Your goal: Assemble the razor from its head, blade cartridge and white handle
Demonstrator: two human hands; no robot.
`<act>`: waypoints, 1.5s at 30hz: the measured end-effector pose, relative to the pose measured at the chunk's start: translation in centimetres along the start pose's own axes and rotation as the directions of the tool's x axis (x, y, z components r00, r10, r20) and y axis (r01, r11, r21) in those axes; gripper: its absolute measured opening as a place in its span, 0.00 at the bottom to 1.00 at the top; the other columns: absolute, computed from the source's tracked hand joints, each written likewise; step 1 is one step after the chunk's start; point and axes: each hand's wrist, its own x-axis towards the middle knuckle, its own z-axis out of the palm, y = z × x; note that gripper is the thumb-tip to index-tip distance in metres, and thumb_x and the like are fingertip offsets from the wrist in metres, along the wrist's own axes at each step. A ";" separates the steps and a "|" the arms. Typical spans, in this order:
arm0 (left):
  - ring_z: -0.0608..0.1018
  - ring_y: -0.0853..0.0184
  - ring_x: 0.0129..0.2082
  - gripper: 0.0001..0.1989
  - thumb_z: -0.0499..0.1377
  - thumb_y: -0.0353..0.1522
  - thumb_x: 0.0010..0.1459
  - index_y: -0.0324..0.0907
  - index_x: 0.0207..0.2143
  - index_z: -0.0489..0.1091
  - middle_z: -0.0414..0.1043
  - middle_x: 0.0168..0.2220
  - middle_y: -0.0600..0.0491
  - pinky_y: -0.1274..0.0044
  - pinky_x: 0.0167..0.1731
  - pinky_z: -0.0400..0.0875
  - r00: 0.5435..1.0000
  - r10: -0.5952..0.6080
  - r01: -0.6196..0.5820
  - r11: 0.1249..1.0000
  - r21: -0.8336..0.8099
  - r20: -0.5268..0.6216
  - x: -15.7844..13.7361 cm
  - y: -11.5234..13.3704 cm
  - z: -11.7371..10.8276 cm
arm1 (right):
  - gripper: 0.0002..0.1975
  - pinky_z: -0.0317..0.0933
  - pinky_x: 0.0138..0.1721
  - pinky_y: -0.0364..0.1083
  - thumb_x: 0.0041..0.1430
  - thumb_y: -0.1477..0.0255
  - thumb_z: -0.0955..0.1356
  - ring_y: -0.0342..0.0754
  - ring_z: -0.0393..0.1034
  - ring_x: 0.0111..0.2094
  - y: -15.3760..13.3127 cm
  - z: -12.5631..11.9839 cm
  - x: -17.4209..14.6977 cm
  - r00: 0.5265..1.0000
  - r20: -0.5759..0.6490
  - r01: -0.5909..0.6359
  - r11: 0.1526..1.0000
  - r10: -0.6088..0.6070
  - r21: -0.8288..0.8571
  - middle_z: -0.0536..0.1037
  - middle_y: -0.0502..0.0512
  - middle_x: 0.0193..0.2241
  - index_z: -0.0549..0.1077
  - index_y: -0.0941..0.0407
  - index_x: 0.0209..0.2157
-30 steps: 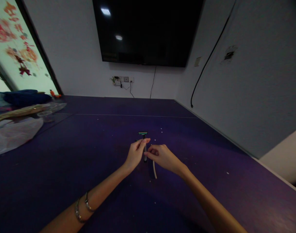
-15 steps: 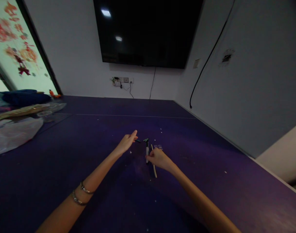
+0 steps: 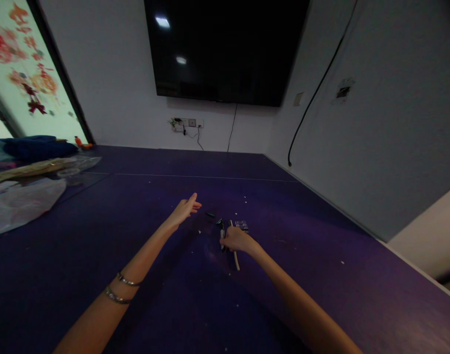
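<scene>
My right hand [image 3: 237, 239] has its fingers closed round the handle of a razor [image 3: 222, 232], whose dark head tilts to the left and away from me. A thin pale stick [image 3: 236, 261] with a dark far end lies on the purple surface [image 3: 166, 305], partly under that hand. Just beyond my right fingers is a small clear packet [image 3: 241, 225]. My left hand [image 3: 184, 211] hovers to the left, fingers stretched out and holding nothing. Between the hands lies a small dark piece [image 3: 210, 214], too small to make out exactly.
Small white scraps dot the purple surface. At the far left are plastic bags [image 3: 29, 201] and folded dark blue cloth [image 3: 41, 147]. A television [image 3: 225, 54] hangs on the wall ahead, and a black cable [image 3: 313, 96] hangs down the right wall.
My left hand has moved left and away, leaving the small dark piece on the surface. The razor's head has dropped lower and tilted left in my right hand.
</scene>
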 end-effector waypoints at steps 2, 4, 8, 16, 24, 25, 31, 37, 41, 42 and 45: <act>0.75 0.58 0.43 0.34 0.40 0.52 0.56 0.35 0.40 0.73 0.73 0.46 0.42 0.69 0.41 0.65 1.000 0.001 -0.001 1.000 0.007 0.015 0.2 -0.3 0.0 | 0.11 0.56 0.18 0.37 0.48 0.72 0.63 0.43 0.70 0.20 -0.1 0.1 0.3 1.000 0.028 -0.004 1.000 0.004 -0.027 0.78 0.60 0.21 0.74 0.63 0.21; 0.75 0.59 0.43 0.33 0.41 0.52 0.56 0.36 0.40 0.73 0.73 0.45 0.42 0.70 0.40 0.66 1.000 0.012 -0.012 1.000 0.022 0.021 0.3 -0.6 0.1 | 0.11 0.57 0.18 0.37 0.47 0.72 0.64 0.44 0.71 0.20 -0.2 0.2 0.6 0.999 0.048 0.002 0.999 0.000 -0.046 0.78 0.61 0.21 0.74 0.63 0.20; 0.76 0.59 0.39 0.27 0.47 0.48 0.54 0.35 0.38 0.74 0.75 0.40 0.43 0.73 0.36 0.67 0.992 0.125 -0.125 0.978 0.167 0.013 1.0 -1.7 0.3 | 0.12 0.57 0.18 0.38 0.47 0.72 0.63 0.45 0.71 0.20 -0.3 0.0 0.6 0.998 0.056 0.019 0.998 -0.015 -0.066 0.77 0.62 0.20 0.74 0.63 0.19; 0.76 0.63 0.32 0.14 0.56 0.38 0.50 0.38 0.33 0.75 0.76 0.32 0.48 0.76 0.34 0.66 0.962 0.269 -0.262 0.850 0.457 0.051 2.9 -5.5 2.2 | 0.16 0.55 0.18 0.37 0.53 0.68 0.62 0.40 0.65 0.16 0.5 -3.1 -1.8 0.992 -0.090 0.085 0.996 -0.083 0.011 0.72 0.54 0.15 0.71 0.60 0.18; 0.73 0.59 0.42 0.13 0.61 0.35 0.49 0.39 0.39 0.72 0.73 0.40 0.45 0.71 0.43 0.64 0.918 0.392 -0.286 0.751 0.595 -0.053 5.0 -6.6 5.9 | 0.17 0.54 0.18 0.38 0.54 0.66 0.63 0.40 0.63 0.15 3.9 -4.9 -2.8 0.986 -0.163 -0.010 0.992 0.031 0.124 0.68 0.52 0.12 0.72 0.61 0.18; 0.72 0.58 0.43 0.14 0.61 0.35 0.50 0.38 0.39 0.72 0.73 0.40 0.44 0.71 0.45 0.63 0.916 0.398 -0.286 0.740 0.609 -0.053 5.1 -6.4 6.2 | 0.17 0.54 0.18 0.38 0.54 0.66 0.63 0.40 0.62 0.15 4.3 -5.0 -2.9 0.986 -0.162 -0.009 0.992 0.029 0.127 0.68 0.51 0.12 0.73 0.61 0.18; 0.71 0.58 0.44 0.16 0.60 0.36 0.51 0.37 0.42 0.71 0.72 0.41 0.44 0.70 0.47 0.61 0.913 0.407 -0.275 0.673 0.687 -0.033 5.0 -5.4 7.2 | 0.17 0.53 0.18 0.38 0.55 0.67 0.63 0.40 0.62 0.15 5.2 -5.1 -3.4 0.985 -0.174 0.014 0.992 0.007 0.123 0.67 0.50 0.12 0.73 0.61 0.19; 0.71 0.57 0.44 0.16 0.59 0.36 0.52 0.39 0.43 0.71 0.72 0.42 0.44 0.70 0.44 0.62 0.925 0.376 -0.223 0.669 0.709 -0.064 4.8 -5.5 7.5 | 0.16 0.53 0.18 0.38 0.54 0.67 0.63 0.40 0.62 0.15 5.3 -5.3 -3.4 0.983 -0.183 -0.006 0.994 0.027 0.113 0.68 0.50 0.12 0.74 0.61 0.20; 0.71 0.56 0.43 0.17 0.59 0.38 0.52 0.41 0.43 0.71 0.72 0.43 0.45 0.70 0.42 0.63 0.931 0.353 -0.176 0.656 0.734 -0.092 4.7 -5.4 7.6 | 0.15 0.53 0.18 0.38 0.54 0.67 0.63 0.40 0.63 0.16 5.7 -5.2 -3.0 0.983 -0.184 0.020 0.994 0.000 0.106 0.68 0.50 0.13 0.74 0.61 0.21; 0.71 0.55 0.43 0.17 0.59 0.38 0.52 0.41 0.43 0.71 0.72 0.43 0.45 0.70 0.41 0.63 0.933 0.347 -0.166 0.654 0.738 -0.098 4.6 -5.3 7.6 | 0.15 0.52 0.18 0.38 0.54 0.67 0.63 0.40 0.63 0.16 5.7 -5.1 -2.9 0.983 -0.185 0.020 0.994 -0.001 0.104 0.68 0.50 0.13 0.74 0.61 0.21; 0.70 0.56 0.44 0.16 0.59 0.37 0.51 0.42 0.43 0.71 0.72 0.42 0.47 0.69 0.42 0.63 0.936 0.333 -0.154 0.686 0.711 -0.118 4.6 -5.2 7.7 | 0.15 0.52 0.18 0.38 0.54 0.67 0.63 0.40 0.63 0.16 5.7 -5.0 -2.9 0.982 -0.186 0.025 0.994 -0.006 0.104 0.68 0.50 0.13 0.73 0.60 0.21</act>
